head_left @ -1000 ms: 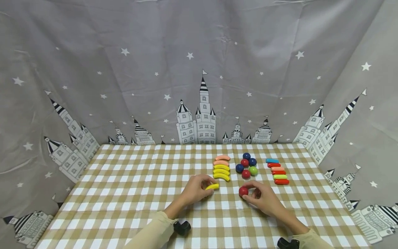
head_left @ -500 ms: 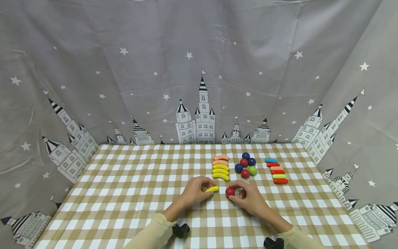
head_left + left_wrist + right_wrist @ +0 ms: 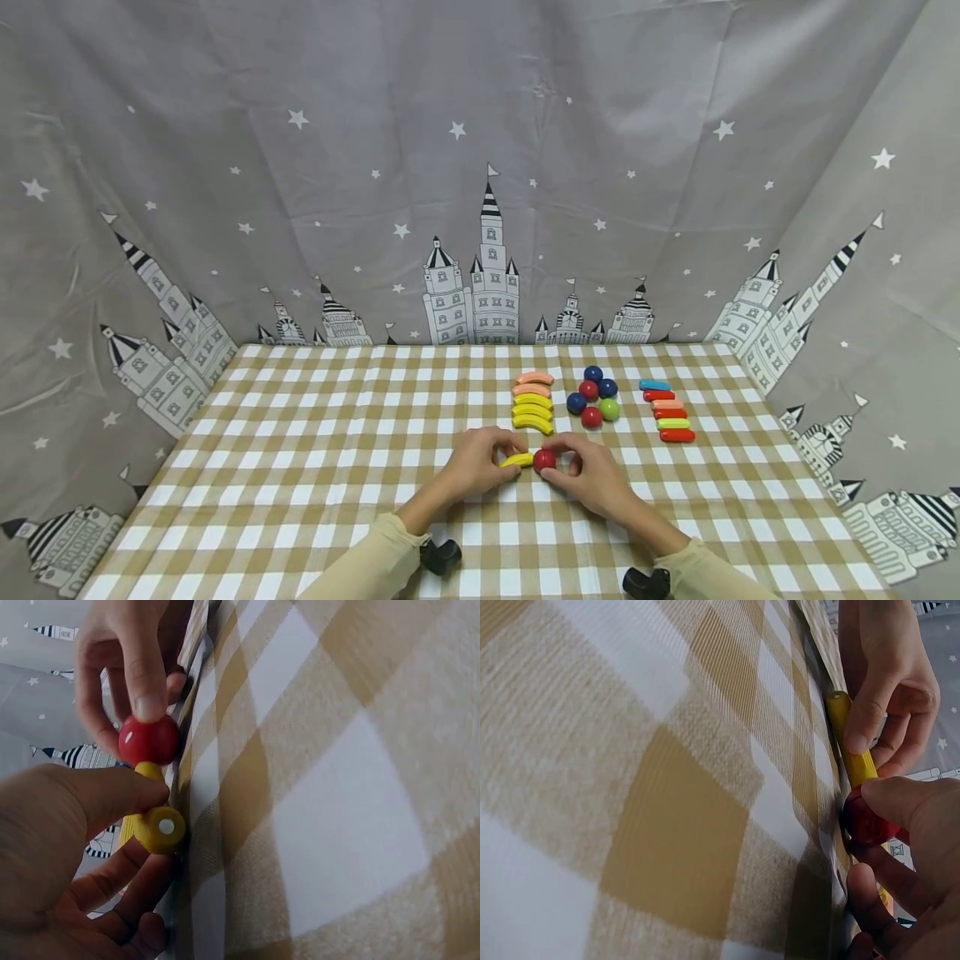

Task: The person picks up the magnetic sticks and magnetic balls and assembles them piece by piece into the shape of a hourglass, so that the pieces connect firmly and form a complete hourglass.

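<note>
My left hand (image 3: 474, 460) pinches a short yellow curved stick (image 3: 517, 460) between thumb and fingers, low over the checked cloth. In the left wrist view the near end of this curved stick (image 3: 160, 829) shows a pale round spot. My right hand (image 3: 592, 477) holds a glossy red ball (image 3: 544, 460) by its sides. Ball and stick meet end to end; in the right wrist view the red ball (image 3: 868, 817) sits against the tip of the yellow stick (image 3: 857, 761). Part of the stick is hidden behind the left thumb.
Beyond the hands lies a column of yellow curved sticks (image 3: 532, 412) and orange ones (image 3: 533, 378). Right of it is a cluster of blue, red and green balls (image 3: 592, 400). Farther right are several straight coloured sticks (image 3: 667, 412). A grey curtain (image 3: 375, 208) hangs behind the table.
My right hand has moved left with the red ball until it touches the yellow curved stick. My left hand, still holding the stick, has shifted slightly right.
</note>
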Demonstrator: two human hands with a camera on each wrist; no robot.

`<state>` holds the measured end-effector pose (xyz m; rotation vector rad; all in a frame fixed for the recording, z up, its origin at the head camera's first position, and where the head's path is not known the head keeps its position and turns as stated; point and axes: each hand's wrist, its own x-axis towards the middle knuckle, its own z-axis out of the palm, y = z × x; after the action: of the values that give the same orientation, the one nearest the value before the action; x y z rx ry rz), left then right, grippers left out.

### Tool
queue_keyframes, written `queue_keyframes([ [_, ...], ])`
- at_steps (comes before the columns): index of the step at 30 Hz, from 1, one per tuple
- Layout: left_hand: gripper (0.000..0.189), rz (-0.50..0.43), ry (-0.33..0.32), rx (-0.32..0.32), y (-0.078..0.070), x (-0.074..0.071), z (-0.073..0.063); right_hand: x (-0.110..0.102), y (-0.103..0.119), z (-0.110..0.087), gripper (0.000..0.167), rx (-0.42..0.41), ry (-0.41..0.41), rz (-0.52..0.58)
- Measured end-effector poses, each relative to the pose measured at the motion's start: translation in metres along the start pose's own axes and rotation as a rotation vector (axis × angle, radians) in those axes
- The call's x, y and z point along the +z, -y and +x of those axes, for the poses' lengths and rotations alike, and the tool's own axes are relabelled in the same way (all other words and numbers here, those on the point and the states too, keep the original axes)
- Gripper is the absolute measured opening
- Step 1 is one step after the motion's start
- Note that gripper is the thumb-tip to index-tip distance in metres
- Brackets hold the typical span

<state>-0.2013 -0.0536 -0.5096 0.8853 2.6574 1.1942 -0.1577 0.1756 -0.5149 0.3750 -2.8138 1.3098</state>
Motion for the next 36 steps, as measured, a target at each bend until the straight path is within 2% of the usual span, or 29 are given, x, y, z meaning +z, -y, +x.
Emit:
queue_keyframes([
  [13,0.018,-0.008,0.017,0.021,-0.001,0.000,0.000,-0.002,-0.002,-0.002,0.036,0.015,0.050,0.004],
  [20,0.018,0.006,0.015,0.005,0.000,0.001,-0.001,-0.002,-0.002,-0.002,0.035,0.006,0.044,0.010],
  [29,0.017,0.009,0.020,-0.011,-0.003,-0.002,-0.008,0.003,-0.003,0.001,0.033,-0.059,0.051,0.031],
  [36,0.012,0.030,-0.018,-0.025,0.000,-0.003,-0.012,0.008,0.003,0.007,0.031,-0.086,0.078,0.043],
])
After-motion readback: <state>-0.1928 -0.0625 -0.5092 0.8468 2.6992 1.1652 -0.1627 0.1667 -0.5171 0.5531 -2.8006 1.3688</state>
